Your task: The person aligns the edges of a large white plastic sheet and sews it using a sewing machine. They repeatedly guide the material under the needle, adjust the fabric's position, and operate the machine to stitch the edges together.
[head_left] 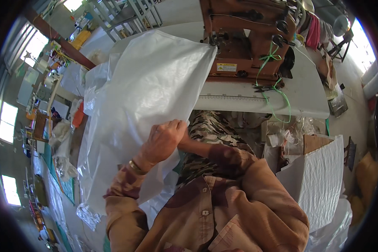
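**Crooked-edge risk here**

By the clenched left hand (164,138), mid-frame, a white sheet (151,84) is gripped at its edge; the right hand (185,141) is mostly hidden, grip can't be told. With an uneven tug, the sheet could get skewed or puckered at the boxy brown sewing machine (235,52), upper right. The sheet's slick, creased, plastic-looking, spread left of centre.

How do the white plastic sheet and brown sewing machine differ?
The glossy white plastic sheet is pale and limp; the brown metal sewing machine is dark and rigid. The sheet is draped; the machine stands upright. The left hand grips the sheet; no hand touches the machine. Both overlie the smooth pale tabletop.
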Demonstrator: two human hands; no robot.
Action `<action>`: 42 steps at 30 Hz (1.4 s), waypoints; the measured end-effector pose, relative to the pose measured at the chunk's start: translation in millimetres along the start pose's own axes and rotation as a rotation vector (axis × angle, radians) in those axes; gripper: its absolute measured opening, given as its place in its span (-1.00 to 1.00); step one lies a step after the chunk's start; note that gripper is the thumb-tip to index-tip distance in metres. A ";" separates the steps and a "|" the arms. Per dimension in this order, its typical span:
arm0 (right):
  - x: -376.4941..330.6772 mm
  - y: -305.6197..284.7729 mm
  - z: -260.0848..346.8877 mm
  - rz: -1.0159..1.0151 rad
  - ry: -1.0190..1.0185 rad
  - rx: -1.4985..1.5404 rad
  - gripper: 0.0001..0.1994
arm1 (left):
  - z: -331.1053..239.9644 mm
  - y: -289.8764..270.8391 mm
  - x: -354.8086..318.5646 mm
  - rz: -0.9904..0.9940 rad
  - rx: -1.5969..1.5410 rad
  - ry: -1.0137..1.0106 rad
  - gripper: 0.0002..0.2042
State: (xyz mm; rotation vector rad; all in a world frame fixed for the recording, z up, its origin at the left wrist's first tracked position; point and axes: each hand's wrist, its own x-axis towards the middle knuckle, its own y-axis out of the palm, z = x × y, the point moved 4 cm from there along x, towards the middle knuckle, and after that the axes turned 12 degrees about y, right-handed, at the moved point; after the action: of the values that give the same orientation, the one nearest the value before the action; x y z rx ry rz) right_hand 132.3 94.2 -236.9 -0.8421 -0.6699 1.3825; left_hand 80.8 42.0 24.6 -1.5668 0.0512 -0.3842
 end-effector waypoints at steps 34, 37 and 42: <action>-129.8 -334.8 -32.8 -0.775 -0.015 -0.269 -0.86 | -16.6 52.1 -5.9 -0.380 -0.085 -0.258 -0.83; -116.3 -343.8 -44.9 -0.761 -0.083 -0.384 -0.82 | -20.5 50.4 -4.6 -0.438 -0.081 -0.282 -0.83; -119.4 -349.0 -45.5 -0.665 -0.126 -0.415 -0.80 | -26.9 50.1 -3.3 -0.384 -0.062 -0.320 -0.83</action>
State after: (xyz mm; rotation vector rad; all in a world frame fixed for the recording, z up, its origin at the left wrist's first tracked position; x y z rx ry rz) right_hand 353.9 -27.1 35.7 -0.7542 -1.2327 0.7032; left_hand 80.7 14.8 -25.5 -1.6833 -0.4955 -0.4283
